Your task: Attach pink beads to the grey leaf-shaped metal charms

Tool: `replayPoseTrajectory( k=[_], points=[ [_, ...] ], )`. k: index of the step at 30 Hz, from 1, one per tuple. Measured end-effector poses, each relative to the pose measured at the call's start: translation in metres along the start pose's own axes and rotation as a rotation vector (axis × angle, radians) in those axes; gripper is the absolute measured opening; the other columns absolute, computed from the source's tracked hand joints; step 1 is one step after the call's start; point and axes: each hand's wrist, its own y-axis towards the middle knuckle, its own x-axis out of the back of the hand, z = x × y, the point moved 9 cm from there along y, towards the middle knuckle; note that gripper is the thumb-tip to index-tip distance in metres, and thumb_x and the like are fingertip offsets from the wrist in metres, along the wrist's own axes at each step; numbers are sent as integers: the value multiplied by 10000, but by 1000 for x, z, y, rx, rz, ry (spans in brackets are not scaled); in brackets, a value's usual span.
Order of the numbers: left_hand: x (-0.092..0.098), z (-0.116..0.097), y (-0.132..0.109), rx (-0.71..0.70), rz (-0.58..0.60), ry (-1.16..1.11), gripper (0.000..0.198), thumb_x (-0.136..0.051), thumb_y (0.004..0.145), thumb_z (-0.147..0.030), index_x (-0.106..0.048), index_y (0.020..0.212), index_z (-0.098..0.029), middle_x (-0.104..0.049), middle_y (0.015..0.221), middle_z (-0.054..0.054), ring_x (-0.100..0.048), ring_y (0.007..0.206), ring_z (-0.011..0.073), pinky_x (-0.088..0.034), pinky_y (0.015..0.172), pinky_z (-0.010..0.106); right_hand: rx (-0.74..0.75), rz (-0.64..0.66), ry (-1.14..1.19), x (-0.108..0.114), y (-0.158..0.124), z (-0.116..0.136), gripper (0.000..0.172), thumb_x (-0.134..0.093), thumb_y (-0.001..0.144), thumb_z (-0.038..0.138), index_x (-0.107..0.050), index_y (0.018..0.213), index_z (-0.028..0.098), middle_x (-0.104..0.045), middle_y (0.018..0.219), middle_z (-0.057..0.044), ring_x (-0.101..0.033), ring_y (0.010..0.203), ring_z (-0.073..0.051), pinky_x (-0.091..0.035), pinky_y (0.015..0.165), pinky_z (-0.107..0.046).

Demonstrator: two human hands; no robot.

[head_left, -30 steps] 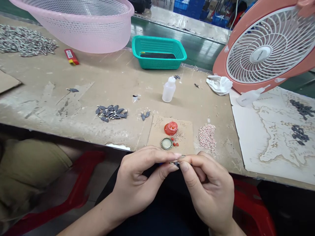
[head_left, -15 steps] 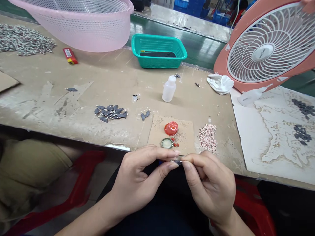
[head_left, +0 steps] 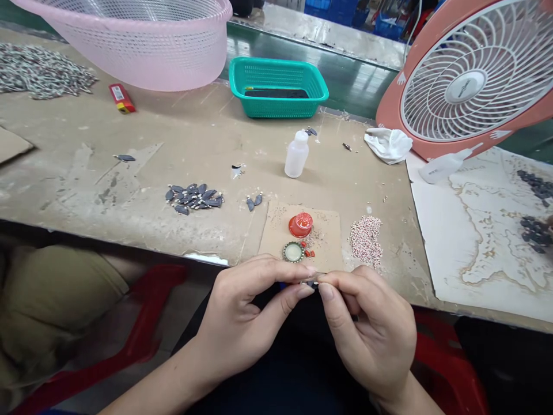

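Far to the left of the hands, a heap of small grey-and-white beaded chains (head_left: 41,72) lies on the worn beige tabletop (head_left: 194,144), above a flat brown cardboard sheet (head_left: 11,147). Next along is a red-and-yellow plastic lighter (head_left: 121,98), below a large pink plastic mesh basket (head_left: 142,57). Below the tabletop's edge, left of the hands, are an olive-green fabric cushion (head_left: 56,305) and a red plastic seat frame (head_left: 142,328).

The left hand (head_left: 246,314) and right hand (head_left: 367,328) meet at the fingertips, nearly closed, pinching a tiny dark charm (head_left: 310,283) between them; most of it is hidden by the fingers. Ahead of them, a cluster of dark grey leaf-shaped charms (head_left: 193,197) lies to the left, and a tan cardboard square (head_left: 302,230) sits almost directly beyond the fingertips. It carries a red plastic cap (head_left: 300,225) and a round green-and-gold bottle cap (head_left: 294,251). Farther ahead stand a green plastic mesh basket (head_left: 276,101) and a translucent white squeeze bottle (head_left: 296,154).

To the right are a heap of pale pink beads (head_left: 366,241), a crumpled white cloth (head_left: 389,145), a coral-pink electric fan (head_left: 389,98), and a stained white paper sheet (head_left: 488,253) bearing dark charms (head_left: 536,233).
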Motion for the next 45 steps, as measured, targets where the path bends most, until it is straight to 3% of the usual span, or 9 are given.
replayPoseTrajectory(
  k=[19,25,34,39,45],
  points=[
    [0,0,-1,-8,-3,29,308,-719,819,-21,-731,1027,-248,-781,938,2,-737,843,161,-603,766,265,16,35,-64,-3,0,1,122,-628,868,76,-682,931,165,-515,627,46,-450,526,-78,-395,496,-219],
    [-1,-5,2,-78,38,108,270,-694,834,-20,-714,1017,-216,-778,909,11,-732,820,149,-594,752,246,3,81,-66,-8,-1,-1,116,-592,887,86,-683,912,153,-512,620,38,-449,511,-81,-399,489,-216],
    [-9,-20,5,-235,126,230,307,-614,849,29,-677,1042,-200,-768,903,24,-717,806,142,-589,741,240,21,119,-21,-13,-8,-3,170,-573,885,29,-667,971,141,-617,705,-12,-553,584,-102,-469,521,-224],
    [-5,-8,3,-175,56,114,274,-663,848,-13,-676,1031,-216,-764,879,24,-722,798,150,-593,727,243,-45,120,88,-6,-9,-10,211,-616,891,68,-685,1047,191,-638,712,17,-526,539,-83,-465,482,-204],
    [-3,-1,-1,-96,1,61,356,-741,806,-20,-681,1093,-221,-774,916,9,-733,814,133,-596,785,220,-82,90,46,-1,-9,-13,176,-643,875,77,-688,1006,185,-608,677,40,-460,495,-59,-436,473,-192]
  ],
)
